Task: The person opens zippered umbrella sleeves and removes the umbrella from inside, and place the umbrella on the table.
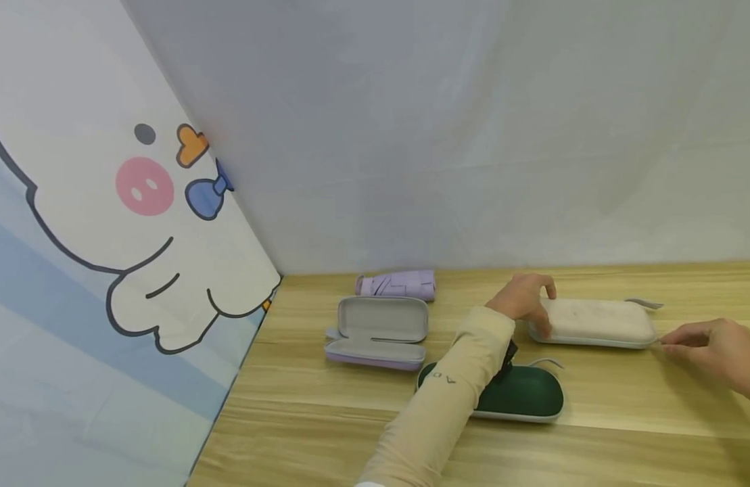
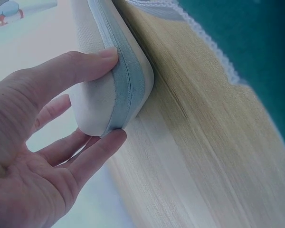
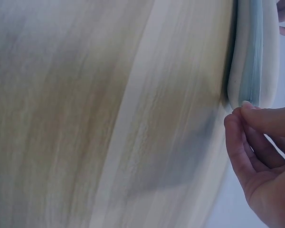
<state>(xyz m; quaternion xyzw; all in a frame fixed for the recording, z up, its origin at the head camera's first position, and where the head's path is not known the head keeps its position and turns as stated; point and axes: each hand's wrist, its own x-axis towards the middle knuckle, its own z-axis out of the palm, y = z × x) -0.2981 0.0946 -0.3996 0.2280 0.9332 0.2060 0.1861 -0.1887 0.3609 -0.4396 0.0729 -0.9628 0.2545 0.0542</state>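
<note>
A cream zippered case [image 1: 596,321] lies closed on the wooden table at the right of the head view. My left hand [image 1: 521,297] grips its left end; in the left wrist view the thumb presses the pale blue zipper band [image 2: 128,90] while the fingertips hold the end from the other side. At the opposite end my right hand [image 1: 718,352] pinches the zipper pull between thumb and forefinger. The fingertips [image 3: 242,107] mostly hide the pull in the right wrist view. A dark green case [image 1: 527,399] lies nearer me, partly covered by my left sleeve [image 1: 448,392].
Left of my left arm, a lilac case [image 1: 383,318] stands open with its grey lining showing. Behind it lies a rolled lilac patterned bundle [image 1: 405,285]. A pale curtain [image 1: 472,169] rises along the table's back edge, and a cartoon-printed sheet [image 1: 137,304] hangs at the left.
</note>
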